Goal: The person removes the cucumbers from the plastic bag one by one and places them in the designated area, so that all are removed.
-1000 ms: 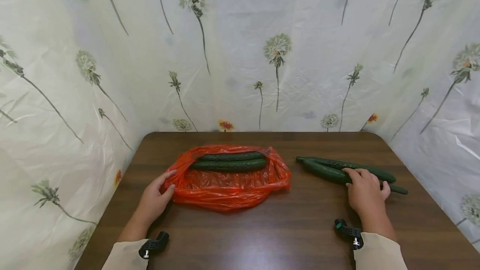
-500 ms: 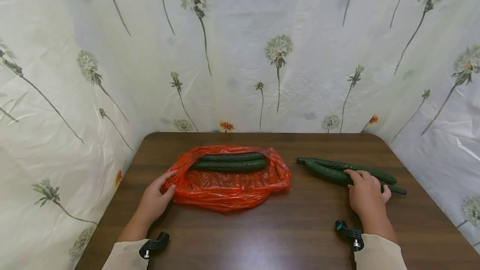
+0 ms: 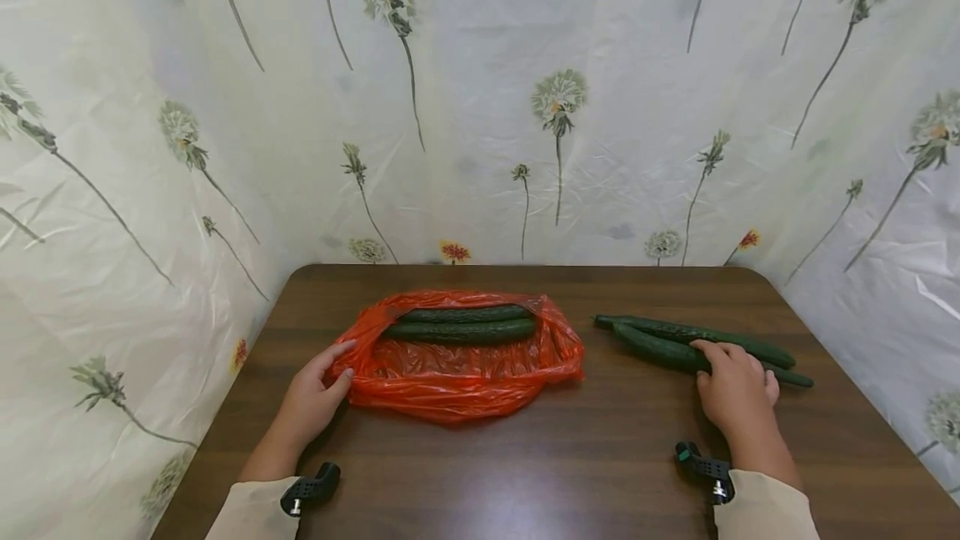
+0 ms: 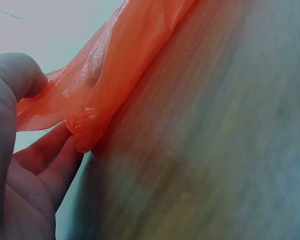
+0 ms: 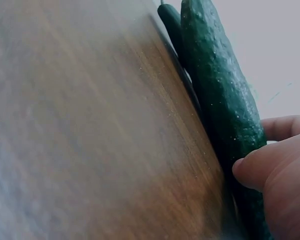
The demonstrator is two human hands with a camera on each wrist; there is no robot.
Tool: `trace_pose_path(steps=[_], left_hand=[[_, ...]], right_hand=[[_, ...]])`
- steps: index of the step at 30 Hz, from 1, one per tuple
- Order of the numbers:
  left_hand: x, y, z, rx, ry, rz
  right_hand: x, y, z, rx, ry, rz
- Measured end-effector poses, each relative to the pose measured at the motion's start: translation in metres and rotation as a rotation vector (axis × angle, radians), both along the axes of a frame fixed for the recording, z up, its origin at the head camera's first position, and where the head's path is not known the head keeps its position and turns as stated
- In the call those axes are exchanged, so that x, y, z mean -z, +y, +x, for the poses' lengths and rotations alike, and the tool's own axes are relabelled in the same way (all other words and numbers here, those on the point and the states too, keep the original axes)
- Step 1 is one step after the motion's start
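Note:
On the left of the table lies a red plastic bag with its mouth spread wide. Two dark green cucumbers lie side by side inside it. My left hand holds the bag's left edge; in the left wrist view the thumb is on one side of the thin plastic and fingers are behind it. To the right, my right hand grips the front cucumber, thumb on its near side and fingers over the far side. A second cucumber lies right behind that one, crossing it near the left ends.
The brown wooden table has rounded far corners. A pale flowered curtain hangs behind it and along both sides. Each wrist carries a black camera mount.
The right hand's outer finger has drawn in toward the cucumber. The left hand, the bag and the cucumbers stay in place.

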State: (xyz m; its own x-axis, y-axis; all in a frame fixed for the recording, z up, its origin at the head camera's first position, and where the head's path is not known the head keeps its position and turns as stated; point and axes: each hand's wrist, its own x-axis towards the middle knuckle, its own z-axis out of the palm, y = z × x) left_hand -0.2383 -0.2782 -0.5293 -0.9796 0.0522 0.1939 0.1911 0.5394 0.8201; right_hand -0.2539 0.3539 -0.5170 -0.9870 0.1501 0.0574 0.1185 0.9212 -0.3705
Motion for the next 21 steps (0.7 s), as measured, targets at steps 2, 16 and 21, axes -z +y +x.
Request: trace_pose_path(steps=[2, 16, 21], left_hand=[[0.0004, 0.0001, 0.0000, 0.002, 0.005, -0.002], [0.0025, -0.0003, -0.0008, 0.003, 0.004, -0.007], [0.0020, -0.0006, -0.0017, 0.004, 0.003, -0.015]], right_hand=[[0.0002, 0.0004, 0.0011, -0.001, -0.001, 0.001], [0.0001, -0.0003, -0.0005, -0.002, 0.008, 0.007], [-0.0003, -0.0003, -0.0009, -0.009, 0.000, 0.002]])
